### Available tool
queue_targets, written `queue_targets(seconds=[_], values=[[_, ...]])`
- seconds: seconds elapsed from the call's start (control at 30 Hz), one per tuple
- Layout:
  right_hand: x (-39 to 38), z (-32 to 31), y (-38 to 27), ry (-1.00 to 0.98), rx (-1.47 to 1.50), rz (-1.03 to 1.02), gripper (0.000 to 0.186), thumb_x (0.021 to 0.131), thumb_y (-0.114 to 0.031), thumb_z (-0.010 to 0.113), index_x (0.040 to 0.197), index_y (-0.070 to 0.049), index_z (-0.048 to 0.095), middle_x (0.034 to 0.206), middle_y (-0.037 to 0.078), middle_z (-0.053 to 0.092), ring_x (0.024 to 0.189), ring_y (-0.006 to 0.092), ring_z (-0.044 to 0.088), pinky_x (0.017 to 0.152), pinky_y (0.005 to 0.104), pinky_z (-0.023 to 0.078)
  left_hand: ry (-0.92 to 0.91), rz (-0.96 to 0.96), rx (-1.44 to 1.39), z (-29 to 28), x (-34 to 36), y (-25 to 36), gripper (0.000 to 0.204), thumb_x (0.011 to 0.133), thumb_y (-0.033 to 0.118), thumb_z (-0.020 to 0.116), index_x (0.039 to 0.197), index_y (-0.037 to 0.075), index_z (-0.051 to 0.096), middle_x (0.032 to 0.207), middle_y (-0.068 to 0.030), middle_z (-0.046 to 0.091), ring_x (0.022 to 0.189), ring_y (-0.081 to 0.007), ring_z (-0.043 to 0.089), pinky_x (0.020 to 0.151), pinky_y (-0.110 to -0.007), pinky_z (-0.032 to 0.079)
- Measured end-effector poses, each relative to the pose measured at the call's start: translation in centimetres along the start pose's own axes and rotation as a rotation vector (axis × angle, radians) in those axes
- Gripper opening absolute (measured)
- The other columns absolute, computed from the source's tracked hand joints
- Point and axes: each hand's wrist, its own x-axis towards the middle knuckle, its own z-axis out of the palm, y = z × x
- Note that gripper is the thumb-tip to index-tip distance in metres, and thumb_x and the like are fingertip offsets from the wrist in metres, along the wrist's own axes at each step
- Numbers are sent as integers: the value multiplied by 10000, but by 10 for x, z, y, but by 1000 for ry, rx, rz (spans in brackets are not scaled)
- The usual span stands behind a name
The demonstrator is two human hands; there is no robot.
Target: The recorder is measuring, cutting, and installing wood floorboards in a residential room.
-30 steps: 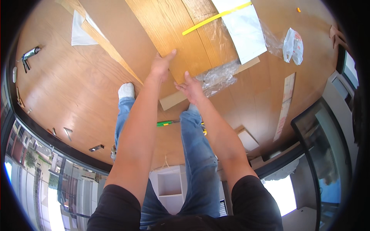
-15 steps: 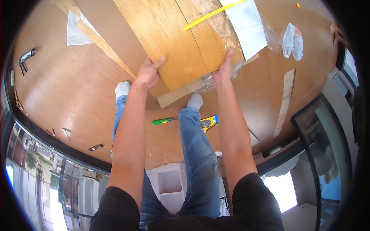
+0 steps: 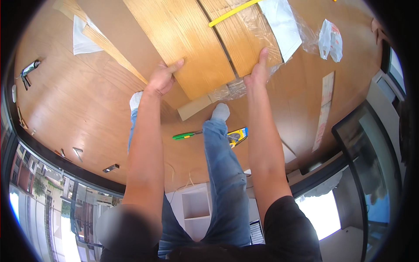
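Observation:
Two light oak boards point(image 3: 192, 39) lie side by side in front of me, partly wrapped in clear plastic film point(image 3: 257, 30). My left hand point(image 3: 163, 78) grips the near left corner of the left board, thumb on top. My right hand point(image 3: 258, 72) holds the near right edge of the right board point(image 3: 238, 43), fingers over the film. A yellow strip point(image 3: 231, 12) lies across the far part of the boards. A cardboard edge piece point(image 3: 196, 107) sticks out under the near end, with my socked feet beside it.
On the wooden floor lie a green-handled cutter point(image 3: 185, 136), a yellow tape measure point(image 3: 238, 135), a crumpled plastic bag point(image 3: 330, 39), a white sheet point(image 3: 83, 37), a long thin slat point(image 3: 109, 46), a caulking gun point(image 3: 27, 72) and a narrow strip point(image 3: 324, 109). A white shelf unit point(image 3: 196, 205) stands behind.
Both hands moved apart from the middle to the outer near edges of the boards and took hold. The board stack now appears closer and larger in view.

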Motion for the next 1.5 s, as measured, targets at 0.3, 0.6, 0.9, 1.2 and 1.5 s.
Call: queue_targets(seconds=[0.3, 0.6, 0.9, 1.2, 1.5], values=[[77, -25, -17, 7, -110, 88, 584, 1053, -380, 578, 1483, -19, 418, 1461, 118, 523, 1272, 295, 577, 969, 486, 550, 172, 59, 100, -11, -65, 27, 590, 956, 180, 745, 1450, 27, 461, 1381, -120, 616, 1274, -243, 588, 1051, -398, 505], [42, -41, -17, 54, -552, 75, 632, 1058, -384, 548, 1489, 56, 405, 1502, 148, 505, 1340, 291, 511, 1127, 407, 390, 170, 37, -77, 8, -101, 24, 536, 964, 175, 736, 1410, 17, 485, 1354, -122, 625, 1229, -227, 607, 1055, -389, 503], [-109, 82, -84, -538, -1581, -298, 660, 1046, -521, 471, 1073, 107, 672, 952, 322, 694, 995, 441, 686, 883, 481, 508, 228, 156, -3, 101, -112, 10, 518, 988, 181, 710, 1401, -17, 469, 1322, -119, 635, 1219, -197, 594, 1038, -366, 486], [-240, -40, -124, -753, -438, 806, 544, 1040, -521, 454, 1050, -14, 650, 810, 93, 647, 737, 213, 592, 675, 352, 479, 115, 206, 135, 148, -220, 20, 786, 1049, 650, 353, 1459, -18, 421, 1417, -172, 553, 1349, -287, 501, 1184, -454, 326], [-467, -84, -112, -1030, 848, 1377, 628, 947, -633, 521, 1152, -40, 542, 846, 56, 585, 728, 191, 539, 676, 330, 440, 149, -94, 94, 193, -297, 85, 723, 976, 492, 680, 1391, -79, 520, 1316, -208, 633, 1202, -273, 620, 1005, -390, 498]])
